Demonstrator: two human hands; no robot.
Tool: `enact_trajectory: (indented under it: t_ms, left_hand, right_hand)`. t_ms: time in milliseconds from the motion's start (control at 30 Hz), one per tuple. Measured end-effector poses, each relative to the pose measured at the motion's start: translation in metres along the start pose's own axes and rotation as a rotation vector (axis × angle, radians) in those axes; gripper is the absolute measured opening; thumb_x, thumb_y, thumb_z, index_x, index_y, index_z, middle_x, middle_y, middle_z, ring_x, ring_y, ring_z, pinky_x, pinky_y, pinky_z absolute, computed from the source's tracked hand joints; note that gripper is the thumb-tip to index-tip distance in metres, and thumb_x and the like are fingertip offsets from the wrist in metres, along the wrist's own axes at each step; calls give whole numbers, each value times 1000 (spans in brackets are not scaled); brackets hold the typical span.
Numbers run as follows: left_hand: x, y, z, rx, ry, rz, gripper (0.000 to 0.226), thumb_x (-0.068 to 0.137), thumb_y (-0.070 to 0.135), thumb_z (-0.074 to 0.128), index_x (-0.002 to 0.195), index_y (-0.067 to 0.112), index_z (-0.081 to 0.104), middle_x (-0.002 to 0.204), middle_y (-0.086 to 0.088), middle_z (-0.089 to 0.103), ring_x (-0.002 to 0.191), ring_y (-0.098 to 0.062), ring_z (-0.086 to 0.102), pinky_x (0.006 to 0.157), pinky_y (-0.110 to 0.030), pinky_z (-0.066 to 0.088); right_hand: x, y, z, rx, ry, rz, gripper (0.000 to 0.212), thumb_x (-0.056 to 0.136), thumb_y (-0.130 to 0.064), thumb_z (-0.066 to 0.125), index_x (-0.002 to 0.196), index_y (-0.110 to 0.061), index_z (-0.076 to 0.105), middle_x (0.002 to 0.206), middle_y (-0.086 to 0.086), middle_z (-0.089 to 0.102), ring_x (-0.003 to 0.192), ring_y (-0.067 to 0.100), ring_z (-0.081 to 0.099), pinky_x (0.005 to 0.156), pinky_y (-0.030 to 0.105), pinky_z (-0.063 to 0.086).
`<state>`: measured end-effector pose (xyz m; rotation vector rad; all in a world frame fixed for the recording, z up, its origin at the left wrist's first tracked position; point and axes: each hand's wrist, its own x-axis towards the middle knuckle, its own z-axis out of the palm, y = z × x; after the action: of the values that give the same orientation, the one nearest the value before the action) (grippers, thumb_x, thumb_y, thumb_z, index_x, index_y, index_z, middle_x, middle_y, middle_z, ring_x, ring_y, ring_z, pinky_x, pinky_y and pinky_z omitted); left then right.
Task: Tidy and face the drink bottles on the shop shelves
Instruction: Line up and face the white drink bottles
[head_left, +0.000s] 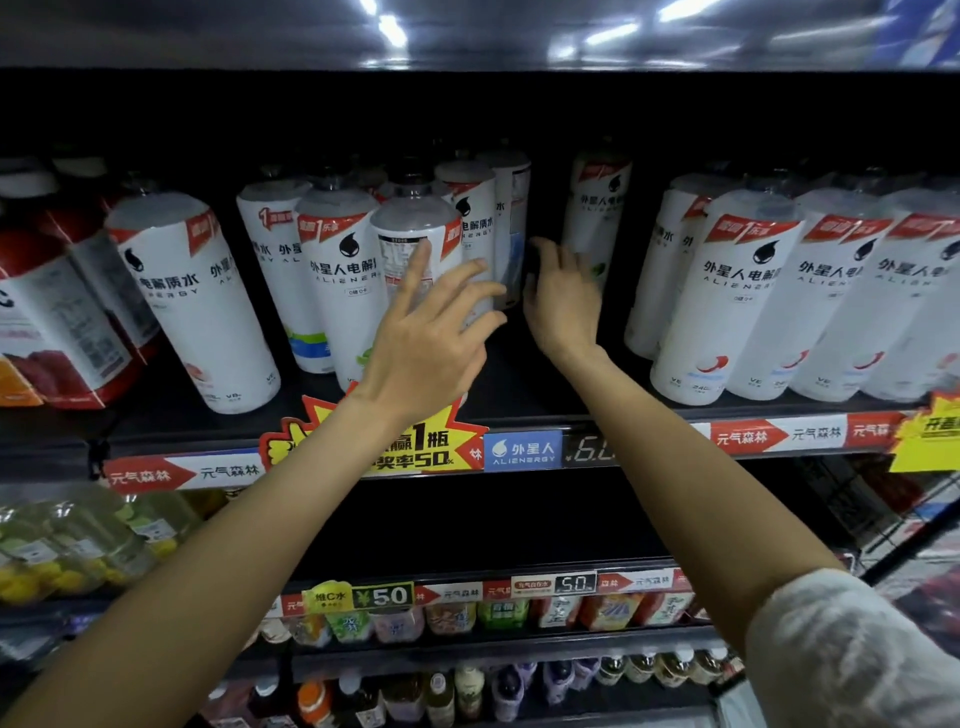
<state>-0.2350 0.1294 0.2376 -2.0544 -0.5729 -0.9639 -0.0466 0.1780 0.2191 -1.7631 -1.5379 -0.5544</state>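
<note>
White-sleeved bottles fill the top shelf (519, 410), all upright, long axis vertical, and both hands are up among them. Left hand (431, 332) is spread wide, fingers straight, holding nothing. Fingertips lie over the back-label bottle (410, 244), the 1 showing barcode and small print instead of the logo. Touching or hovering? Can't tell from this angle. That's the bottle needing a turn, I'd say, and the left hand is clearly nearest: it stands dead ahead of the palm, just beyond the fingers.

Right hand (563, 299) reaches deeper, into the dark gap mid-shelf. Fingers loosely bent, nothing gripped as far as I can see; fingertips sit just beside the rear bottle (597, 218) set back at the right of the gap. Contact not clear, too dim back there.

Room to move: tight on the left. The logo-front bottle (343, 280) stands shoulder to shoulder w/ the back-label bottle, and more stand just behind it. To its right, the open gap, bare shelf down to the front edge, so a twist on the spot or a slide rightwards looks easiest. Rear bottle has a free lane fwd to the lip.

Further right, the right-hand row (753, 291) stands faced already. Price strip (524, 449) marks the front edge; don't overshoot it. Lower shelves (467, 618) hold smaller drinks, well apart from both hands.
</note>
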Motion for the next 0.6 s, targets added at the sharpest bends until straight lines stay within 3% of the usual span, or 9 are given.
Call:
enact_trajectory:
  t_ms: [67, 133, 233, 333, 467, 600]
  left_hand:
    - [0, -1, 1, -8, 1, 1, 10, 82, 11, 63, 89, 13, 71, 108, -5, 69, 122, -24, 43, 120, -46, -4]
    - [-1, -1, 5, -15, 13, -1, 9, 82, 12, 63, 88, 13, 71, 102, -3, 70, 121, -24, 44, 120, -46, -5]
    - [-2, 0, 8, -25, 45, -5, 10, 83, 13, 63, 87, 13, 72, 98, -1, 71, 119, -23, 45, 120, -45, -4]
    - [-2, 1, 10, -40, 57, -8, 10, 82, 15, 64, 87, 14, 72, 98, -1, 71, 118, -22, 45, 120, -45, -3]
    - [-3, -2, 15, -46, 78, 14, 12, 84, 16, 61, 88, 16, 72, 98, 1, 71, 119, -21, 46, 120, -45, -2]
    - [-3, -3, 17, -63, 107, 26, 13, 84, 17, 60, 87, 16, 72, 96, 2, 71, 118, -21, 47, 120, -46, 0]
  right_hand:
    - [6, 6, 0, -265, 134, -42, 35, 75, -18, 72, 108, -7, 65, 95, 14, 65, 85, 32, 62, 69, 37, 49]
    - [15, 12, 0, -379, 150, 2, 41, 78, -26, 71, 112, -7, 61, 102, 15, 63, 91, 32, 60, 74, 39, 48]
    - [26, 18, 0, -260, 97, 242, 54, 90, -34, 60, 130, -2, 44, 130, 21, 46, 114, 36, 47, 92, 43, 41]
    - [32, 23, 7, -219, 92, 367, 68, 88, -36, 64, 138, -2, 33, 141, 25, 34, 118, 38, 45, 90, 43, 46]
    - [40, 24, 20, -164, -20, 429, 82, 91, -34, 61, 150, -9, 9, 143, 27, 30, 114, 35, 52, 73, 39, 51]
    - [45, 19, 25, -150, -69, 423, 85, 93, -22, 59, 152, -20, -2, 145, 30, 25, 121, 40, 47, 83, 45, 50]
